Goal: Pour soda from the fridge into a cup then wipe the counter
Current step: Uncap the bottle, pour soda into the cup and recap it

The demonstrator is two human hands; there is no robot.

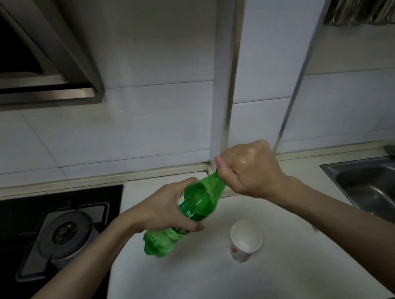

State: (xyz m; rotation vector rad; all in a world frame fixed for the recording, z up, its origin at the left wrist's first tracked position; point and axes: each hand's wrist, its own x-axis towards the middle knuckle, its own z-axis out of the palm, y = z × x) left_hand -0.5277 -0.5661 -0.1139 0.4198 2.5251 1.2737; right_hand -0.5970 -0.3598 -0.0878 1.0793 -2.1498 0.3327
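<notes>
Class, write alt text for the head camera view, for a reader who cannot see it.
Two hands hold a tilted green soda bottle above a white counter: the left hand grips its body, the right hand curls round its top. A white paper cup stands upright nearby, between a gas hob and a steel sink.

You have two hands, left hand (159, 207) and right hand (248, 167), one green plastic soda bottle (199, 200), one white paper cup (246, 237), one round metal gas burner (68, 233) and one stainless steel sink (368, 189).
</notes>
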